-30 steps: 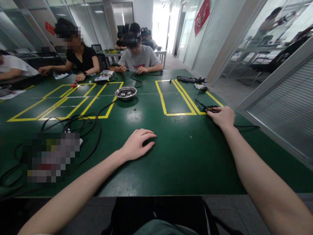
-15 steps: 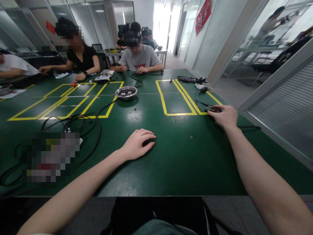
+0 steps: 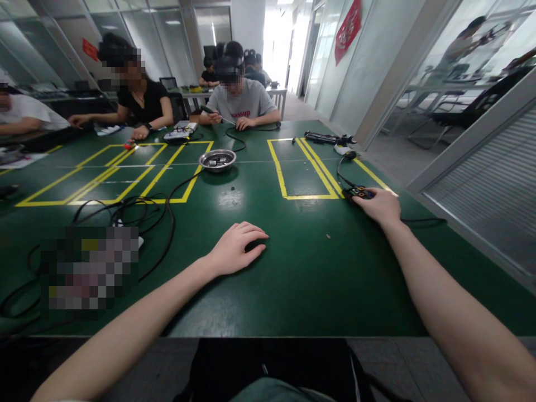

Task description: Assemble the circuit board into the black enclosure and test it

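Right fingers [image 3: 367, 204] around black device [image 3: 362, 192]

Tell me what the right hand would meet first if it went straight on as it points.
Beyond the dark device in its grasp, the right hand would probably reach the yellow tape first; whether it would touch it or pass above is unclear, since depth is hard to judge.

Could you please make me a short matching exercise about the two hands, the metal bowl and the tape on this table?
Column one:
1. Left hand
2. Right hand
3. Metal bowl
4. Tape lines

Column two:
A. Contains small shiny pieces
B. Yellow
C. Holding the dark device
D. On the green table, grasping nothing

Pairs: 1-D, 2-C, 3-A, 4-B.
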The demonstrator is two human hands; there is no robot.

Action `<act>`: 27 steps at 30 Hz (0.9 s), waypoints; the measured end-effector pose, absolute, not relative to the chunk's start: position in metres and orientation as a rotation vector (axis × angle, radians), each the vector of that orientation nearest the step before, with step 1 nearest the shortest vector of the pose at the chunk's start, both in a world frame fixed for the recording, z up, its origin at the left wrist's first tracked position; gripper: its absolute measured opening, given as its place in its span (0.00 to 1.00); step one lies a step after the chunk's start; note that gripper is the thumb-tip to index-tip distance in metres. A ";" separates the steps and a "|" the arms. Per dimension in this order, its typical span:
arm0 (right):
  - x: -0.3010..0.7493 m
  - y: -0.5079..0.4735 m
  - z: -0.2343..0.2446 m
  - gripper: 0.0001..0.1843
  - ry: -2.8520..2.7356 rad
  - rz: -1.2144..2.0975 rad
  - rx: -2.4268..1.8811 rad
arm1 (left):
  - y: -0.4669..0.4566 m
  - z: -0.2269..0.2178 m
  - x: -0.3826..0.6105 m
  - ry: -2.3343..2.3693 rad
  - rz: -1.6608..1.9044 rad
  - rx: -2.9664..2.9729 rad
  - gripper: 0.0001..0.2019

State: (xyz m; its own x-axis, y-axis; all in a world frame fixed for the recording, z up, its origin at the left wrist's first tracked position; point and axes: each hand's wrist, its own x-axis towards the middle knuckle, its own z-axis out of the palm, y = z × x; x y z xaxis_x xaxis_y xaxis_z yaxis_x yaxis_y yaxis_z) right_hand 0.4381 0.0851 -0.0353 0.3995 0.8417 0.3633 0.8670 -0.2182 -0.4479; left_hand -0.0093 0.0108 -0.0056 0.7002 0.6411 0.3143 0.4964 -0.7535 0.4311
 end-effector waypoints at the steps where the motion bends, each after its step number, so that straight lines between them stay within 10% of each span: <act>1: 0.425 0.083 -0.032 0.24 -1.424 -0.042 -2.132 | 0.011 -0.006 -0.009 0.900 0.652 2.594 0.10; 10: 0.266 0.029 -0.012 0.20 -2.264 0.539 -1.152 | 0.009 0.001 -0.013 0.892 0.783 2.576 0.21; 13: 0.237 0.005 -0.006 0.19 -2.454 0.677 -0.855 | 0.011 0.007 -0.017 0.786 0.699 2.607 0.11; 27: 0.241 -0.001 0.004 0.15 -2.214 0.670 -0.827 | 0.012 0.006 -0.020 0.868 0.565 2.616 0.21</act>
State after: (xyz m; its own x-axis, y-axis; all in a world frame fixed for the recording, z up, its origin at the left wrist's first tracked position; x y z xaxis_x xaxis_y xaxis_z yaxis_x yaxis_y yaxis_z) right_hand 0.2409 -0.0009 0.0042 -0.5736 0.7107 0.4074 0.3656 0.6671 -0.6490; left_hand -0.0204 0.0116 0.0062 0.7362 0.6233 0.2638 0.4940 -0.7613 0.4200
